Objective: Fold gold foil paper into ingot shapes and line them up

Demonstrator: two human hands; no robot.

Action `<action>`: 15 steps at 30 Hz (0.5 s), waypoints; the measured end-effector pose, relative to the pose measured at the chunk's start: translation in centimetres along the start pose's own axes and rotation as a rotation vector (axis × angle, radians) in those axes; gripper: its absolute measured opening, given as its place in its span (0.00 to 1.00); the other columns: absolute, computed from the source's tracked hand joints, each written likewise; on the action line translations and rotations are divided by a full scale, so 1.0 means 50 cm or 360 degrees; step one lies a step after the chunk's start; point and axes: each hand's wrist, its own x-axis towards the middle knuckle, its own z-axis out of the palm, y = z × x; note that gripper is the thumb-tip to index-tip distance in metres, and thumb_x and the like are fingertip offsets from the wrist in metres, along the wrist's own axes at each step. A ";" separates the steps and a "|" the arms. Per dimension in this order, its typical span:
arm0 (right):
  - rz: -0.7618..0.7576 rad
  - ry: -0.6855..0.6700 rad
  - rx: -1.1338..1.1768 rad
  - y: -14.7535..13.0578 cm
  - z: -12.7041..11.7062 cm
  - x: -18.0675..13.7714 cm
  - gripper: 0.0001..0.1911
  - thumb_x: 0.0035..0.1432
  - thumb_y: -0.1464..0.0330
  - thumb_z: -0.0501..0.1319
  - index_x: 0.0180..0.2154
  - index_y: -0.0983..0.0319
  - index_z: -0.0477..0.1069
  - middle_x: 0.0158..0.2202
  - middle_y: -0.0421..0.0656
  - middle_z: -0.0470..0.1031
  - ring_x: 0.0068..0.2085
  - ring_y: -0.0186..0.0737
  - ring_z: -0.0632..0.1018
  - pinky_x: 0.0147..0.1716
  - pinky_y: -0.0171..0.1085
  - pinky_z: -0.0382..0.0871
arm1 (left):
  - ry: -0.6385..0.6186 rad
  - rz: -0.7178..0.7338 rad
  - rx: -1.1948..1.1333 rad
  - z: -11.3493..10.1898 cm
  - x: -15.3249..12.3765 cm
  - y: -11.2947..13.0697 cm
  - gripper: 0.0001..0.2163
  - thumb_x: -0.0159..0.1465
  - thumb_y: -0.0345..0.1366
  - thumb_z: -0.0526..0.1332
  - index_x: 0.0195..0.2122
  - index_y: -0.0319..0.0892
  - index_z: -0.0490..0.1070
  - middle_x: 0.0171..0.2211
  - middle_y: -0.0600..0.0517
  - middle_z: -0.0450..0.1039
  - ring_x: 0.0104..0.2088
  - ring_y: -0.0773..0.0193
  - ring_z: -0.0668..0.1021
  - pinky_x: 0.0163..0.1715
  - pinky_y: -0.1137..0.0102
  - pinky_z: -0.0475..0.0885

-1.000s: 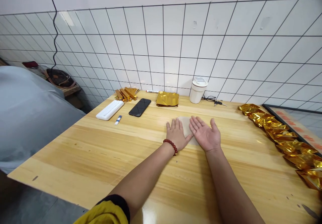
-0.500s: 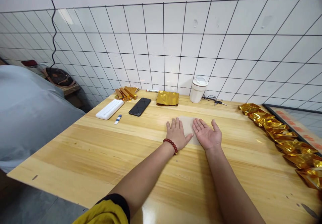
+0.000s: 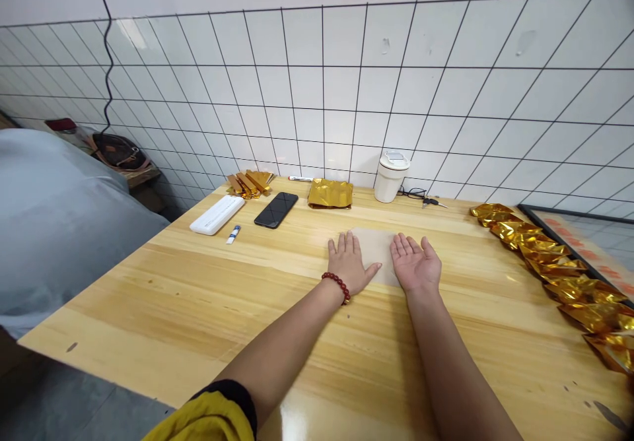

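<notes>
A: Grip first. Left hand [image 3: 349,264] lies palm down, fingers spread flat, pinning the left edge of the tan paper sheet [image 3: 377,251]. Nothing pinched, no closed hold. Right hand [image 3: 416,266] is palm up, fingers loosely extended, its back resting on the sheet's right edge. Also open, holding nothing.

B: And the sheet itself?

A: Flat on the wooden table [image 3: 198,309], between the two hands, just in front of the gold foil stack [image 3: 330,193]. Nearly the table's colour, so its edges are faint.

B: How would it handle?

A: My read: very light, thin, limp. It will slide on that glossy top and lift in a draught, hence the flat palm on it. Creases easily, tears if tugged. Best taken at a corner or a free edge with fingertip and thumb; the far corners look exposed.

B: Working outward?

A: Left of the foil stack, a black phone [image 3: 276,209], then a small tube [image 3: 232,234] and a white power bank [image 3: 216,214]. Behind the phone, a pile of folded gold pieces [image 3: 249,183]. Right of the stack, a white lidded cup [image 3: 391,177], then keys [image 3: 428,201]. Far right of the stack, a row of folded gold foil shapes [image 3: 549,259] runs down the table edge. Red bead bracelet [image 3: 337,285] on the left wrist.

B: Any writing?

A: None legible. No brand readable on cup, phone or power bank; the tube's print is too small.
</notes>
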 end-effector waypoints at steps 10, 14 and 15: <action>0.0228 -0.0077 -0.0143 0.014 0.006 0.004 0.09 0.68 0.67 0.52 0.44 0.63 0.69 0.48 0.49 0.76 0.45 0.37 0.80 0.39 0.35 0.81 | 0.0090 0.0029 -0.0037 0.007 0.001 -0.006 0.43 0.64 0.62 0.45 0.70 0.31 0.50 0.72 0.34 0.42 0.72 0.43 0.47 0.67 0.43 0.42; 0.0229 -0.0092 -0.0123 0.014 0.004 0.007 0.08 0.68 0.68 0.52 0.43 0.63 0.68 0.47 0.49 0.76 0.44 0.37 0.81 0.39 0.35 0.81 | 0.0238 0.0354 -0.0038 0.008 0.002 -0.011 0.32 0.68 0.54 0.48 0.70 0.43 0.54 0.73 0.44 0.41 0.72 0.46 0.44 0.67 0.41 0.39; 0.0232 -0.0097 -0.0116 0.015 0.004 0.008 0.08 0.68 0.68 0.52 0.43 0.63 0.68 0.47 0.49 0.76 0.44 0.37 0.81 0.39 0.35 0.81 | 0.0239 0.0476 -0.0041 0.008 0.004 -0.012 0.29 0.69 0.51 0.47 0.69 0.45 0.54 0.73 0.46 0.43 0.72 0.48 0.44 0.68 0.42 0.38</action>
